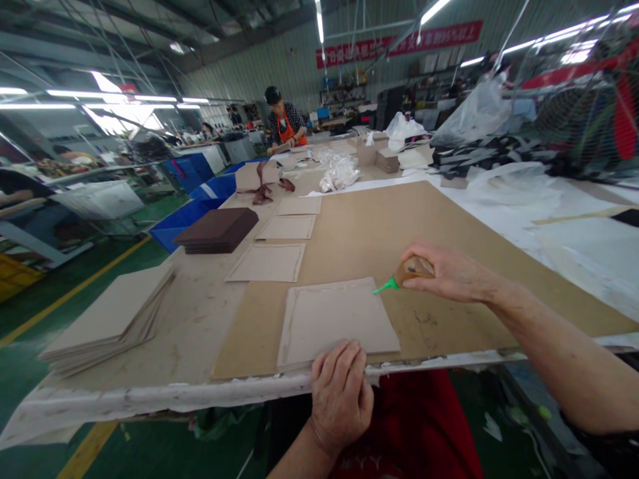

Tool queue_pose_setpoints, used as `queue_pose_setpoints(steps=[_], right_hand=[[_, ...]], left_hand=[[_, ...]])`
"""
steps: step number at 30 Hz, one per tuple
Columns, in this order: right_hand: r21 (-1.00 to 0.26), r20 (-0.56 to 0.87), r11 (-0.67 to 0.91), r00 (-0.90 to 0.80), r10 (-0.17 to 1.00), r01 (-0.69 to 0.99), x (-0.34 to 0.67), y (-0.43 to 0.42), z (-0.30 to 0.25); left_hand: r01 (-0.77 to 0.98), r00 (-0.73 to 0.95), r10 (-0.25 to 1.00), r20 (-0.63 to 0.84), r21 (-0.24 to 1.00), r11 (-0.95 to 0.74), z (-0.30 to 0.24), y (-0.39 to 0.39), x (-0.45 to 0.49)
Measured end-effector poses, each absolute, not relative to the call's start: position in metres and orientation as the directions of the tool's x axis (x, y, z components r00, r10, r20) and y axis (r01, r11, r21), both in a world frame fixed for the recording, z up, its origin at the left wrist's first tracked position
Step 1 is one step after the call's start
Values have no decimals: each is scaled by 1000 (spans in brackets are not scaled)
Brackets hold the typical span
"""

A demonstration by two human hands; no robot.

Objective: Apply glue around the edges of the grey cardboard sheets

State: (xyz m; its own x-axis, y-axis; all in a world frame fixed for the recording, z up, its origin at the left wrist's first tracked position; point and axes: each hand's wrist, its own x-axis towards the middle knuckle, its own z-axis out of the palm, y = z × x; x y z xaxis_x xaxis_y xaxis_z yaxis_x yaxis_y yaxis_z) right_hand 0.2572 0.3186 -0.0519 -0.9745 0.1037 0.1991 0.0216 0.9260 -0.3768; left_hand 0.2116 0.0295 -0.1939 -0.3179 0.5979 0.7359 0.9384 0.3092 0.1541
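In front of me lies a beige rectangular panel (pixel 334 322), with a line of glue visible along its left and far edges. My right hand (pixel 439 273) is closed around a glue bottle (pixel 415 267) of amber colour, tilted so its green nozzle (pixel 384 286) points at the panel's far right corner. My left hand (pixel 342 386) is curled over the panel's near edge, fingers together and pressing on it; the thumb side hangs at the table edge. Beyond the panel, several similar beige pieces (pixel 269 263) lie in a row going away from me.
Under the panel is a large brown board (pixel 369 226). A stack of beige sheets (pixel 110 313) lies at the left, with dark brown panels (pixel 217 229) behind it. Blue bins (pixel 174 216) stand beside the table. A co-worker in an orange apron (pixel 285 126) is at the far end.
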Motion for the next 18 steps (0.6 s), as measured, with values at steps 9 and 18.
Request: queue_pose_setpoints(steps=[9, 18], right_hand=[[-458, 95, 889, -995, 23, -23, 292, 314, -47], [-487, 185, 870, -982, 24, -71, 314, 312, -60]], left_hand=[[942, -315, 608, 729, 159, 297, -194, 29, 211], [942, -317, 623, 716, 161, 294, -194, 29, 210]])
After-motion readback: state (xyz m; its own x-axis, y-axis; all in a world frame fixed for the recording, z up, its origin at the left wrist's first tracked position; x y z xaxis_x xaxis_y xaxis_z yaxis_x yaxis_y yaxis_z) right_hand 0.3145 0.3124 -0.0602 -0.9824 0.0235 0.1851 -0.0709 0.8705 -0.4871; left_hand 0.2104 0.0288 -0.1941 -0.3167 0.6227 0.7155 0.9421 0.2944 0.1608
